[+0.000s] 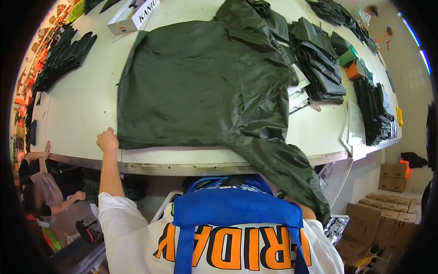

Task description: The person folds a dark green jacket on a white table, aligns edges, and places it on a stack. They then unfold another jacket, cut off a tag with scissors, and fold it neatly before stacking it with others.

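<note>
A dark green, thin shiny raincoat point(182, 91) lies spread on the white table, its straight hem edge along the left. My left hand point(108, 140) is at the near left corner of the raincoat, its fingers curled together at the edge. One raincoat sleeve hangs over the table's front edge toward my right side. Of my right arm only a patch shows beside the blue apron; the sleeve covers the right hand, so its fingers are hidden.
Folded dark green garments point(319, 64) are stacked at the right, over white paper sheets. Another dark bundle point(64, 57) lies far left, near an open white box point(132, 19). A co-worker point(48, 182) is at the lower left. Cardboard boxes point(388, 219) stand at the lower right.
</note>
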The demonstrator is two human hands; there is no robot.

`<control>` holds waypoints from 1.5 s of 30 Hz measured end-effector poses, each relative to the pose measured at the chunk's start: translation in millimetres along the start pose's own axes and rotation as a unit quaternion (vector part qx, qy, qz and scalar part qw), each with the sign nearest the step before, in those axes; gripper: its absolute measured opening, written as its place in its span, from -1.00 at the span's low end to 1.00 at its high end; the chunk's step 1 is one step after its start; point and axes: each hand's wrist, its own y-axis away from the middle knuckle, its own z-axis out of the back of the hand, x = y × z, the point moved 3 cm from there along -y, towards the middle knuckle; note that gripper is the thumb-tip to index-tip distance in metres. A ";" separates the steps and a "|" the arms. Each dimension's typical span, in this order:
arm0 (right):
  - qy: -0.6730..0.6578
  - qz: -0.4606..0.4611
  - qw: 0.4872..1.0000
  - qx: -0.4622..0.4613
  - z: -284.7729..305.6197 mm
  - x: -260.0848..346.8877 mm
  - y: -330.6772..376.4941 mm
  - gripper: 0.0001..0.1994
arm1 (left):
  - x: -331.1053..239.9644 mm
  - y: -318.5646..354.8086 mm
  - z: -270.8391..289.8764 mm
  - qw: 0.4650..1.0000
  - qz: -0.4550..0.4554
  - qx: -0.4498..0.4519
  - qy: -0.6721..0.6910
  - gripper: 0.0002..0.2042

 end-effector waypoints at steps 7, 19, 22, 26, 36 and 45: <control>0.204 -0.209 0.902 0.318 110.0 -54.9 190.1 -0.74 | -270.8 229.4 49.3 0.686 -0.578 0.129 0.423 -0.62; -0.181 0.188 0.892 0.368 -96.3 148.8 38.9 -0.59 | -291.6 268.2 -8.9 0.754 -0.433 0.195 0.455 -0.51; 0.038 0.317 0.927 0.198 -84.3 98.8 -50.9 -0.46 | -283.0 263.1 -4.3 0.798 -0.366 0.171 0.448 -0.49; 0.300 0.295 0.907 -0.006 -4.9 -29.5 -167.3 -0.65 | -274.6 252.3 -2.5 0.776 -0.242 0.284 0.508 -0.54; 0.540 0.233 0.785 0.194 50.3 -52.4 -197.0 -0.90 | -274.1 258.5 -10.3 0.736 -0.301 0.381 0.472 -0.66; 0.653 0.040 0.709 0.265 85.0 -178.1 -175.6 -0.82 | -285.5 77.5 111.3 0.540 -0.319 0.481 0.612 -0.74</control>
